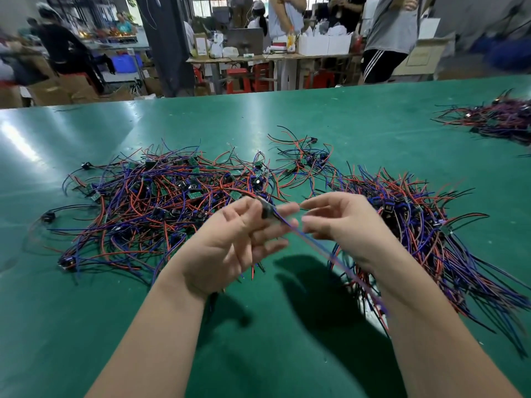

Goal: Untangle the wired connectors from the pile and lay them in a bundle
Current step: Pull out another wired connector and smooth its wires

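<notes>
Both hands are raised above the green table, between the pile on the left and the bundle on the right. The left hand, palm up, pinches a dark connector between thumb and fingertips. Its wires, blue and red and blurred, trail down to the right past the right wrist. The right hand is just beside the left, index finger reaching toward the connector and the other fingers loosely bent next to the wires; I cannot tell whether it grips them. In the bundle the wires lie roughly aligned, pointing toward the near right. A small clump lies behind the hands, and another heap sits at the far right.
</notes>
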Action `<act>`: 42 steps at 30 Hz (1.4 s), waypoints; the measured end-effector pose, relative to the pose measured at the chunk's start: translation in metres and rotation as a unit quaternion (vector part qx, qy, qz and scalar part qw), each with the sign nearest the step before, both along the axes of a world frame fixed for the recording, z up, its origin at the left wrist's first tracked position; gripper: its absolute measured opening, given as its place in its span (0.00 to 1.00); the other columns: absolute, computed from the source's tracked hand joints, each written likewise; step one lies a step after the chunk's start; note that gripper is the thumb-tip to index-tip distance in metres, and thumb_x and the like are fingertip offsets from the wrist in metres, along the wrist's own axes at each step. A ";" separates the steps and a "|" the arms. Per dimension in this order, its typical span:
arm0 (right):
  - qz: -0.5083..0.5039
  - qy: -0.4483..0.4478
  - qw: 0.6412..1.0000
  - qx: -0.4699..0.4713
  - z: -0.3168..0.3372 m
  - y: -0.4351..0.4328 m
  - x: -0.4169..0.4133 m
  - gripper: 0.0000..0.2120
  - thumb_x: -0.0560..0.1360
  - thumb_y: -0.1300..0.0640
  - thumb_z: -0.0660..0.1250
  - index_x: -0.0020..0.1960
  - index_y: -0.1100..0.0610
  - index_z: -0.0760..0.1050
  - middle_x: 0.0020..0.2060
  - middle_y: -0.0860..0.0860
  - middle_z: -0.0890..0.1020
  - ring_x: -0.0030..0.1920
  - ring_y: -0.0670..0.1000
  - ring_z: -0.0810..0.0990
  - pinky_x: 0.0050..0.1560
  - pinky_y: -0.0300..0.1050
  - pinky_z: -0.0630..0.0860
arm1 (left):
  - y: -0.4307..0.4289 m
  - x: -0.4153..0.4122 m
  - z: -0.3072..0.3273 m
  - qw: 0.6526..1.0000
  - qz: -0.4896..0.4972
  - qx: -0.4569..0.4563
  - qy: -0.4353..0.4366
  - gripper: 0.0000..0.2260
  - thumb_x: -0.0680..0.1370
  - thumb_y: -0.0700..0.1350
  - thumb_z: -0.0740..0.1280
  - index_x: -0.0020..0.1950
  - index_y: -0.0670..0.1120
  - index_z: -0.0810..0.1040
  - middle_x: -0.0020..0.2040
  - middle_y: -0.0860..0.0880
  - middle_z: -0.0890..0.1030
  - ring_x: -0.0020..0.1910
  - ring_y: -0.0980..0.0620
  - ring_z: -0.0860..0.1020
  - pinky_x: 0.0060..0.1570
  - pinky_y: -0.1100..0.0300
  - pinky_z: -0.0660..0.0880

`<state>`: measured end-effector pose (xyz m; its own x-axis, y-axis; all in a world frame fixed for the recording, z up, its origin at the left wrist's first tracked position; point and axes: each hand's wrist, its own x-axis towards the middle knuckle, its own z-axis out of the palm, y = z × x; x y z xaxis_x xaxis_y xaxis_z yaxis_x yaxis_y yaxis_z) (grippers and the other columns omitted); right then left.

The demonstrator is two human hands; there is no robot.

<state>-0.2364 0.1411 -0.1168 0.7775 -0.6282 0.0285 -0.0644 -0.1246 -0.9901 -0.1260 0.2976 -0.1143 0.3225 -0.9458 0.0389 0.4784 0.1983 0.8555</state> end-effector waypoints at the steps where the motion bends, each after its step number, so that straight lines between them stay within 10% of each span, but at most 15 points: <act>1: 0.040 0.008 0.999 -0.008 0.001 0.004 0.000 0.09 0.69 0.69 0.72 0.47 0.60 0.80 0.35 0.55 0.82 0.32 0.49 0.79 0.32 0.35 0.75 | -0.002 0.002 0.000 0.999 0.036 -0.014 0.017 0.24 0.57 0.57 0.81 0.45 0.49 0.75 0.56 0.47 0.83 0.49 0.51 0.83 0.42 0.60 0.80; 7: 0.084 -0.155 0.982 0.067 0.007 0.027 0.008 0.08 0.62 0.60 0.74 0.41 0.56 0.81 0.29 0.50 0.82 0.28 0.46 0.79 0.29 0.33 0.72 | -0.015 -0.005 -0.007 0.980 0.188 0.035 0.061 0.16 0.56 0.53 0.77 0.37 0.50 0.77 0.32 0.54 0.76 0.30 0.59 0.75 0.31 0.66 0.72; 15: 0.015 -0.195 0.943 0.269 0.015 0.018 0.005 0.07 0.62 0.58 0.70 0.39 0.57 0.78 0.28 0.49 0.81 0.26 0.43 0.78 0.27 0.33 0.73 | -0.020 -0.017 -0.010 0.987 0.129 0.021 -0.097 0.11 0.66 0.34 0.74 0.40 0.51 0.84 0.37 0.53 0.83 0.34 0.59 0.78 0.37 0.68 0.74; 21: 0.047 -0.176 0.958 0.222 0.013 0.012 0.001 0.07 0.62 0.58 0.71 0.40 0.58 0.82 0.28 0.50 0.80 0.26 0.44 0.76 0.27 0.32 0.71 | -0.019 -0.017 -0.005 0.991 0.105 0.043 -0.068 0.10 0.69 0.51 0.69 0.43 0.47 0.86 0.40 0.46 0.85 0.32 0.53 0.82 0.33 0.62 0.79; 30: -0.116 -0.161 0.980 0.032 0.011 0.000 0.000 0.06 0.71 0.64 0.72 0.37 0.56 0.81 0.23 0.47 0.78 0.25 0.43 0.73 0.28 0.33 0.68 | -0.019 -0.029 -0.011 0.964 0.068 0.174 -0.187 0.10 0.61 0.44 0.75 0.39 0.43 0.81 0.34 0.43 0.83 0.31 0.52 0.82 0.31 0.62 0.78; 42: -0.206 -0.258 0.923 0.196 0.016 -0.014 -0.006 0.06 0.80 0.57 0.62 0.46 0.57 0.76 0.34 0.53 0.81 0.28 0.47 0.81 0.27 0.34 0.72 | -0.008 -0.022 -0.016 0.910 -0.080 0.279 -0.295 0.05 0.71 0.41 0.75 0.40 0.45 0.80 0.34 0.49 0.83 0.30 0.59 0.79 0.29 0.68 0.73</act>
<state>-0.2425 0.1268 -0.1011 0.4159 -0.9086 0.0371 0.4672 0.1785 -0.8659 -0.1478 0.2892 -0.1303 0.2578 -0.9046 -0.3395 -0.1131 -0.3772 0.9192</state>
